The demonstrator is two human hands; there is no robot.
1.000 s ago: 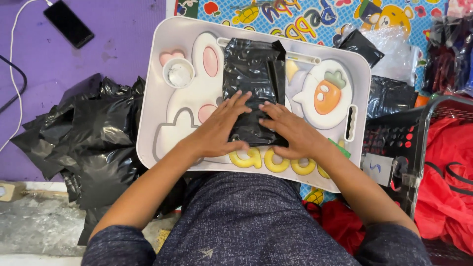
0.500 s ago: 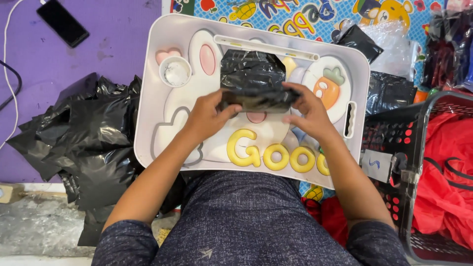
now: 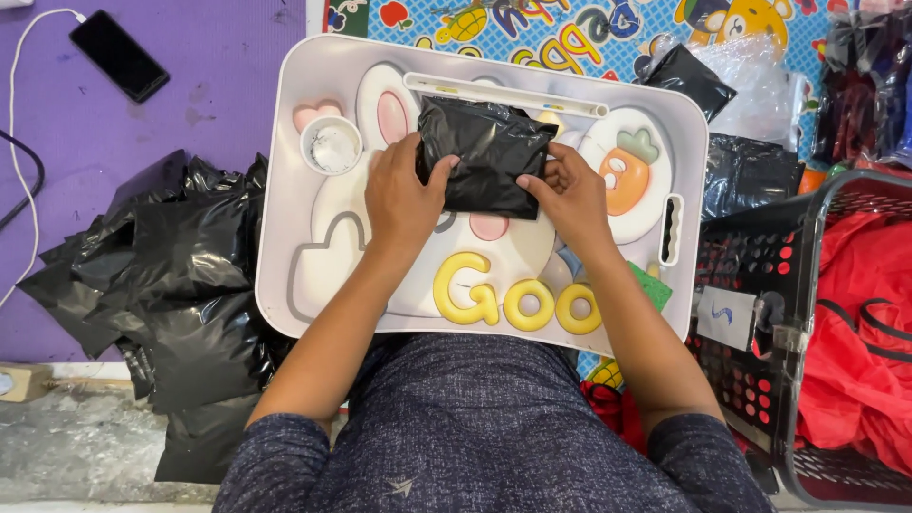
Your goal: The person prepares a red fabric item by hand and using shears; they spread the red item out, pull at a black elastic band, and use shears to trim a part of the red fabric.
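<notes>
A folded black plastic packet (image 3: 486, 155) lies on a white lap tray (image 3: 285, 218) printed with a rabbit, a carrot and yellow letters. My left hand (image 3: 403, 198) grips the packet's left edge, thumb on top. At the packet's lower right corner, my right hand (image 3: 572, 197) pinches the plastic. Both hands hold it down against the tray's middle. A small white cup (image 3: 332, 144) sits in the tray's recess, left of my left hand.
A heap of black plastic bags (image 3: 161, 285) lies left of the tray on a purple mat. A black phone (image 3: 119, 55) with a white cable lies at the far left. A black crate (image 3: 807, 313) holding red cloth stands on the right. More black and clear bags (image 3: 741, 114) lie at the far right.
The packet has been folded up smaller and pushed further up the tray; both hands moved away from me with it, uncovering the yellow letters.
</notes>
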